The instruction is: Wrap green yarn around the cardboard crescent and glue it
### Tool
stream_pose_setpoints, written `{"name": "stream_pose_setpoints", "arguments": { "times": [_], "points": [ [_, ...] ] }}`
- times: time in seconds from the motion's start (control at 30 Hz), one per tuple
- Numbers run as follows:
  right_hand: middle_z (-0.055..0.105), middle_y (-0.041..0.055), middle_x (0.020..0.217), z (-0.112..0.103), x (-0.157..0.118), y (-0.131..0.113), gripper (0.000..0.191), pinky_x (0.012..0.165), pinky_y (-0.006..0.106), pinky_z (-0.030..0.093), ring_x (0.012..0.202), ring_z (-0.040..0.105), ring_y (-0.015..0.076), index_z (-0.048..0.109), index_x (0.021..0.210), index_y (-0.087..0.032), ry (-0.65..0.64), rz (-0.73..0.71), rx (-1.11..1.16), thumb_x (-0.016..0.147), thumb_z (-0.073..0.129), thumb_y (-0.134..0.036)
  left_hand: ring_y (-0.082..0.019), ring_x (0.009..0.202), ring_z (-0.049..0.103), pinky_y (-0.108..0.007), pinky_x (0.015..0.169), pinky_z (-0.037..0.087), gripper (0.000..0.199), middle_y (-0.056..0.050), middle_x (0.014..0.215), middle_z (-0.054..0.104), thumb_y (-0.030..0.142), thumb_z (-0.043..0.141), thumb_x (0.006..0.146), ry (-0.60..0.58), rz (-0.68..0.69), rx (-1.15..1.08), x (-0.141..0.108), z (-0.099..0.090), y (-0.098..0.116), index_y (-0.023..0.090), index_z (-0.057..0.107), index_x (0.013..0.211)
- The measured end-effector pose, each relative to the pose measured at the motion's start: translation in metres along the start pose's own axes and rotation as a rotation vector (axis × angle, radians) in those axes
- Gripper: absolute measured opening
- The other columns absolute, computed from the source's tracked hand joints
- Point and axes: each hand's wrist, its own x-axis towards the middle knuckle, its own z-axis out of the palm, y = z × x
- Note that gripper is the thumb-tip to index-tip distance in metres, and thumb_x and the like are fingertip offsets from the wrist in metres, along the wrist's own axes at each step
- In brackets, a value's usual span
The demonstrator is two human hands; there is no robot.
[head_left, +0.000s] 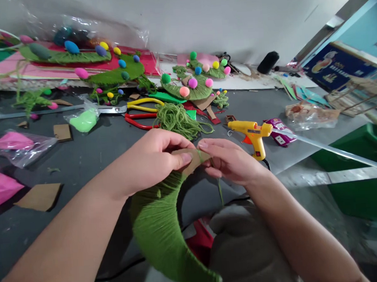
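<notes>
A crescent-shaped piece of cardboard (191,162) wrapped mostly in green yarn (158,228) hangs over the table's front edge. My left hand (154,160) is closed on its upper part, thumb flat on the bare cardboard. At the bare tip, my right hand (224,160) pinches green yarn against the cardboard; a strand (220,192) dangles below its fingers. A loose heap of green yarn (181,120) lies just beyond both hands. To its left are scissors (116,110) and tools with yellow (144,104) and red (139,120) handles.
A yellow glue gun (253,135) with a long clear stick lies right of my hands, beside a purple packet (279,132). Green shapes with colourful pom-poms (191,85) line the back. Bagged pink material (14,141) and cardboard scraps (38,197) lie left. Green bins (352,152) stand right.
</notes>
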Motion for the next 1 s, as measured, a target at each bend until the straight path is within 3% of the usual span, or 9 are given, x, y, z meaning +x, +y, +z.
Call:
{"name": "stream_pose_setpoints", "arguments": {
  "times": [0.07,0.13,0.3,0.53,0.63,0.87,1.0],
  "points": [
    [0.039,-0.0081,0.060,-0.001,0.002,-0.003,0.034,0.043,0.020,0.018,0.045,0.029,0.0025,0.050,0.073,-0.016,0.003,0.021,-0.046,0.091,0.065,-0.041,-0.015,0.064,0.053,-0.026,0.057,0.039,0.017,-0.001,0.076,0.065,0.035,0.063,0.083,-0.066,-0.005,0.045,0.001,0.001,-0.001,0.022,0.074,0.082],
    [0.033,-0.0092,0.058,-0.002,0.005,-0.006,0.038,0.044,0.020,0.015,0.047,0.024,0.0029,0.050,0.070,-0.016,0.025,0.024,-0.130,0.088,0.069,-0.043,-0.015,0.064,0.053,-0.026,0.058,0.039,0.018,-0.001,0.075,0.064,0.035,0.061,0.083,-0.100,-0.003,0.073,0.002,0.003,-0.001,0.022,0.073,0.079],
    [0.042,-0.0065,0.058,0.000,0.008,-0.010,0.034,0.048,0.022,0.023,0.053,0.033,0.0058,0.062,0.074,-0.014,0.100,-0.035,-0.469,0.085,0.069,-0.046,-0.015,0.059,0.050,-0.027,0.055,0.036,0.017,-0.001,0.070,0.063,0.034,0.060,0.081,-0.064,-0.042,0.158,0.005,0.006,-0.005,0.021,0.069,0.074],
    [0.056,-0.0029,0.065,0.024,-0.009,-0.009,0.023,0.054,0.025,0.029,0.059,0.042,0.0091,0.061,0.075,-0.018,0.384,-0.296,-1.027,0.092,0.062,-0.034,-0.017,0.064,0.054,-0.028,0.055,0.036,0.017,-0.002,0.071,0.066,0.034,0.059,0.080,0.038,-0.065,0.190,0.008,0.011,-0.009,0.021,0.071,0.078],
    [0.061,-0.0009,0.070,0.034,-0.018,-0.007,0.020,0.057,0.027,0.031,0.063,0.047,0.0111,0.064,0.080,-0.019,0.448,-0.358,-1.187,0.094,0.059,-0.032,-0.017,0.065,0.056,-0.028,0.056,0.039,0.020,-0.003,0.072,0.067,0.037,0.062,0.080,0.093,-0.062,0.156,0.008,0.008,-0.008,0.021,0.074,0.082],
    [0.066,0.0004,0.079,0.040,-0.023,0.002,0.012,0.064,0.026,0.038,0.070,0.054,0.0116,0.068,0.090,-0.018,0.495,-0.473,-1.190,0.094,0.058,-0.024,-0.014,0.065,0.055,-0.025,0.057,0.039,0.017,0.000,0.074,0.068,0.033,0.064,0.080,0.240,-0.005,0.076,0.004,0.001,-0.002,0.024,0.075,0.089],
    [0.063,-0.0011,0.073,0.037,-0.019,0.005,0.015,0.057,0.024,0.038,0.063,0.051,0.0097,0.067,0.088,-0.018,0.498,-0.404,-0.953,0.095,0.058,-0.028,-0.014,0.068,0.058,-0.024,0.059,0.041,0.017,0.000,0.077,0.070,0.034,0.066,0.079,0.318,0.002,0.023,0.002,0.002,0.001,0.023,0.075,0.088]
  ]
}}
